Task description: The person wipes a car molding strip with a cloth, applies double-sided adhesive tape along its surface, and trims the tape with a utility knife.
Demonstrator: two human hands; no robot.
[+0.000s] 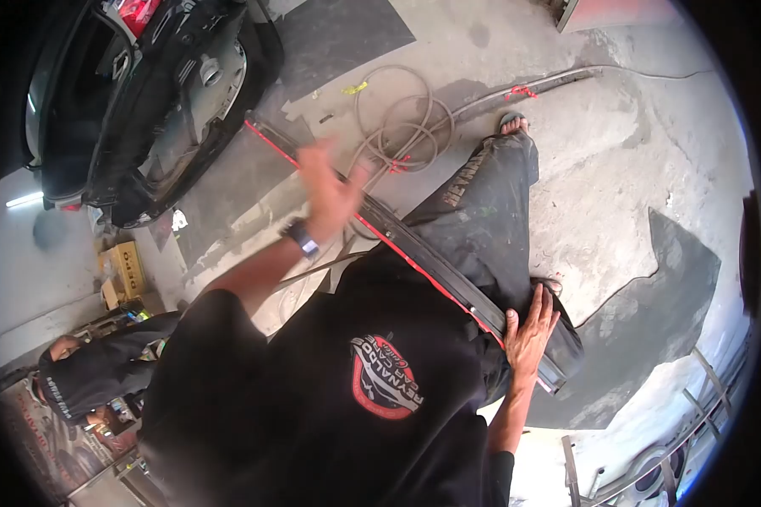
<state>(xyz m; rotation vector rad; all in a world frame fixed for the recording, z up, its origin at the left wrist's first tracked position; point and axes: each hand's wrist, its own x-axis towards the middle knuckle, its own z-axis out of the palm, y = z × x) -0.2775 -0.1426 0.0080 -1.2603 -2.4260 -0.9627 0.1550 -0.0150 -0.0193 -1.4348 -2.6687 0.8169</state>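
Observation:
A long black trim strip (431, 264) with a thin red line along one edge lies diagonally across my lap. My left hand (330, 190), with a watch (301, 237) on its wrist, is over the strip's upper half. Motion smears its fingers, so I cannot make out whether they grip anything. Near the lower end of the strip rests my right hand (528, 334), its fingers stretched out and its thumb by the red edge. The strip's lower end shows past that hand, beside my bent leg.
Coiled hose (397, 127) lies on the concrete floor beyond the strip. Large black car panels (161, 110) stand at upper left. Another person (101, 372) is at lower left, near a cardboard box (123, 270). A dark mat (651, 338) and metal frames (702, 406) are at right.

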